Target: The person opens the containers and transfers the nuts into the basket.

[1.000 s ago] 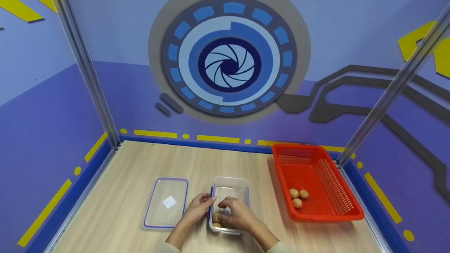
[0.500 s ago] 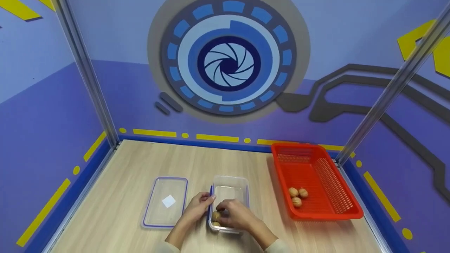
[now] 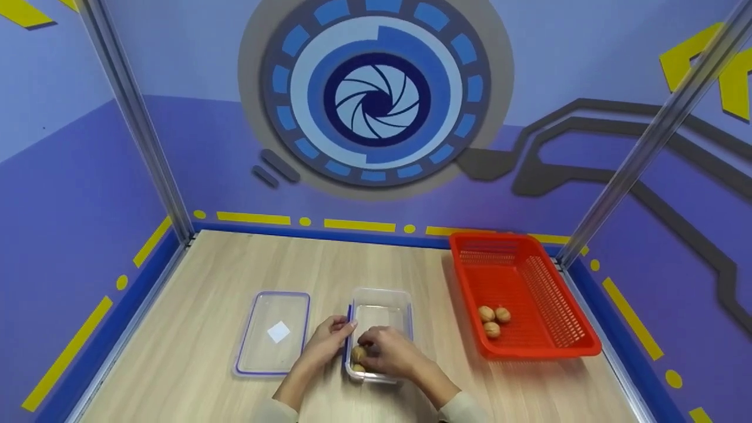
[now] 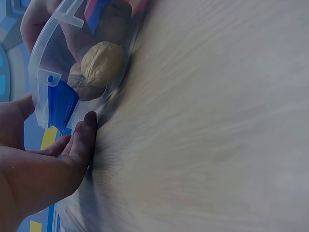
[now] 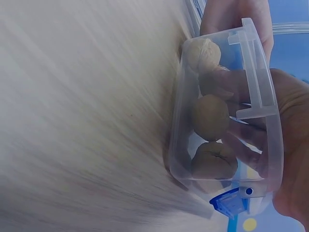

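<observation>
A clear plastic food container (image 3: 382, 292) with blue side latches stands on the table, several walnuts inside at its near end. My left hand (image 3: 324, 342) holds its left wall, thumb at the rim and fingers outside, below the blue latch (image 4: 62, 104) in the left wrist view. Inside the container, my right hand (image 3: 392, 352) has its fingers curled at a walnut (image 3: 358, 354) by the left wall. Through the clear side, the right wrist view shows the fingers behind the walnuts (image 5: 210, 117). The right palm covers part of the near end.
To the left lies the container's clear lid (image 3: 279, 308), edged in blue and bearing a white square label (image 3: 279, 332). A red plastic basket (image 3: 524, 354) with three walnuts (image 3: 492, 330) stands at the right. Printed panels and metal posts border the table.
The right hand's fingers have lowered and closed in around a walnut in the container. My left hand keeps its hold on the wall. The whole head view has shifted slightly.
</observation>
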Available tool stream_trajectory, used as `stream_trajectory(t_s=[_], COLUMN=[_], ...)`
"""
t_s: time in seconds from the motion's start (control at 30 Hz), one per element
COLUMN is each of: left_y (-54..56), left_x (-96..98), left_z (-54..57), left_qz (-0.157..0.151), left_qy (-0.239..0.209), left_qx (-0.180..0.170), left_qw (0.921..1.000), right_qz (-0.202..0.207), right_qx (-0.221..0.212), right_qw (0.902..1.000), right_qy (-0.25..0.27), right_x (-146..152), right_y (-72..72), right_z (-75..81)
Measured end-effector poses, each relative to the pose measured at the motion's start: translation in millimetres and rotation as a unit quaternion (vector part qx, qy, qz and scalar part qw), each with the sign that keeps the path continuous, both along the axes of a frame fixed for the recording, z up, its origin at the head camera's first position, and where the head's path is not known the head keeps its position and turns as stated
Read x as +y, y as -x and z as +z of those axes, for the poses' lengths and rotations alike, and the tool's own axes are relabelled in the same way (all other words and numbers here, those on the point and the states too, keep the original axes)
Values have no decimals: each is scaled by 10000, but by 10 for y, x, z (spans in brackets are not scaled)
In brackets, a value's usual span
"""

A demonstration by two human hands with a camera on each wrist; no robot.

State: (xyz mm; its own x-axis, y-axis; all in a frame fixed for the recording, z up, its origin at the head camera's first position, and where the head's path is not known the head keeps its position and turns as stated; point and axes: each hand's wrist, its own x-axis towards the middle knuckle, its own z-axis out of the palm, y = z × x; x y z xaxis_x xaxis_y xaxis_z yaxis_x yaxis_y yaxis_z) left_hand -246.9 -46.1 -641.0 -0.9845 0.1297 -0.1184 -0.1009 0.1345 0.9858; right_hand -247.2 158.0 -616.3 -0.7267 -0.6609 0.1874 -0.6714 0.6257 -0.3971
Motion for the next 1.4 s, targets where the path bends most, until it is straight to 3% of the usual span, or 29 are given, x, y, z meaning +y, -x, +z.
stream_trajectory(t_s=[0.13, 0.3, 0.43, 0.67, 0.83, 1.03, 1.23, 1.4], left_y=[51, 32, 52, 94, 53, 30, 10, 12], left_x=[-9, 14, 44, 57, 44, 16, 20, 16], left_z=[32, 6, -27, 24, -14, -36, -27, -27], left_qz=[9, -56, -11, -38, -8, 50, -59, -31], left_qy=[-57, -420, -316, -216, -321, -405, -507, -460], left_qx=[39, -80, -106, -15, -29, -6, -51, -74], left_qw=[10000, 9991, 9994, 9998, 9995, 9992, 9987, 9989], right_qz=[26, 38, 50, 239, 298, -20, -376, -782], right_qx=[93, 171, 193, 287, 117, -117, 194, 426], right_qw=[9999, 9997, 9995, 9982, 9983, 9978, 9944, 9892], right_qy=[104, 197, 265, 471, 488, 648, 973, 1165], right_x=[-13, 5, 39, 89, 173, 447, 854, 1176], right_y=[46, 27, 23, 66, 63, 94, 150, 228], right_z=[23, -16, -15, 92, 247, 541, 797, 918])
